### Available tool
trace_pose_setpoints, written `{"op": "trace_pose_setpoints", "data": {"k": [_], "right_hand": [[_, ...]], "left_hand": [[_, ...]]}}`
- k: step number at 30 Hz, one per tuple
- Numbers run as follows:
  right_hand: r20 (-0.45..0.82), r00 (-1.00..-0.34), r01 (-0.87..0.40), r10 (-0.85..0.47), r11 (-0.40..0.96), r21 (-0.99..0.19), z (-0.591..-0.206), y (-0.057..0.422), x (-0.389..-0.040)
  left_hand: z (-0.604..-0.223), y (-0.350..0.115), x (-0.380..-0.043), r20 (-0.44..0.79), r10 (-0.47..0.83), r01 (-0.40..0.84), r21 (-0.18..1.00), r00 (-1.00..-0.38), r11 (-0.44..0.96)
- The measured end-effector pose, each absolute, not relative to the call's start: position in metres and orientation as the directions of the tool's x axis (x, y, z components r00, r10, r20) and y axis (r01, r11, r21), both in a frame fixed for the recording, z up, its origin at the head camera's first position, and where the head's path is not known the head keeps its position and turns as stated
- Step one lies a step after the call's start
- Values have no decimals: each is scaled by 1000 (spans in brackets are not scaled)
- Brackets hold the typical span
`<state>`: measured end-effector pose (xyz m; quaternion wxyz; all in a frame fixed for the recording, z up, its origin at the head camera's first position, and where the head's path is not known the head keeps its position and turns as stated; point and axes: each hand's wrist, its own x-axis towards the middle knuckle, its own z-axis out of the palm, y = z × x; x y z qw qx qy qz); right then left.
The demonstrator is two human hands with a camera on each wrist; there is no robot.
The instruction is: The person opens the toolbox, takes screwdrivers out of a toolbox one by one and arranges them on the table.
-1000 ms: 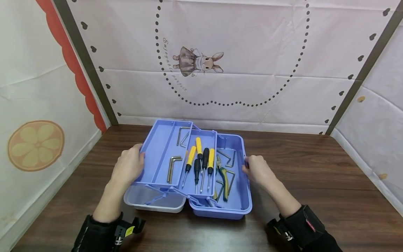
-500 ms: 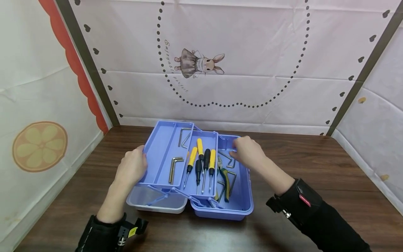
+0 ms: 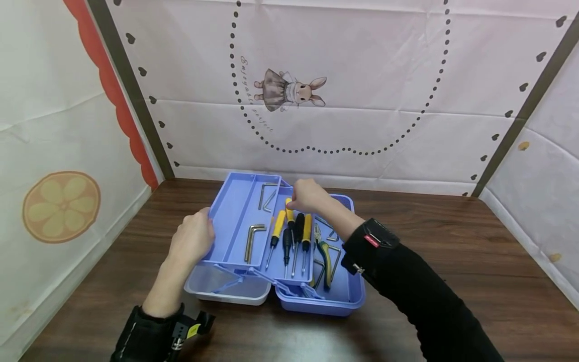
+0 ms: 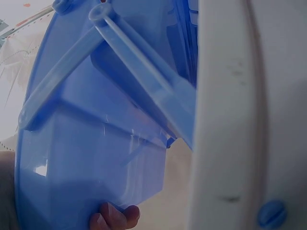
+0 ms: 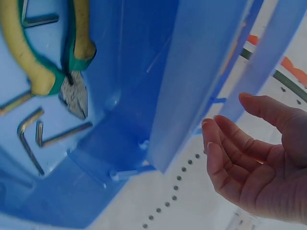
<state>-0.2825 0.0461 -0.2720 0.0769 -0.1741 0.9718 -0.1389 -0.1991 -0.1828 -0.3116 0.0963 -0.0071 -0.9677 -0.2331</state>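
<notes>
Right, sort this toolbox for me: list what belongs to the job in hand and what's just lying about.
Likely in the job:
upper tray, gripped by the left hand
middle tray, overlapped by the right hand in the head view
toolbox base

Just lying about, unheld:
screwdrivers in the middle tray
hex keys in the upper tray and base
pliers in the base
</notes>
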Motion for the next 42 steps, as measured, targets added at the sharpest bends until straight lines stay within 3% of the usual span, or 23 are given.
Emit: {"op": "trace_pose_setpoints", "data": {"k": [19,26,35,42], "right_hand": [[-172,-972,-126,-163,970,-209,-290,25,-298],[-156,-977,-87,-148,936,-342,-292,31,-299],[-110,-983,-43,-149,759,-650,-286,44,-302],[-24,-992,-62,-120,663,-746,-269,53,-307]], "left_hand": [[-307,-180,-199,198,-44,46,427,-979,903],[-308,-179,-200,191,-35,51,426,-981,903],[-309,-181,-200,201,-37,53,426,-979,903],[-310,-182,-196,194,-44,45,431,-980,901]]}}
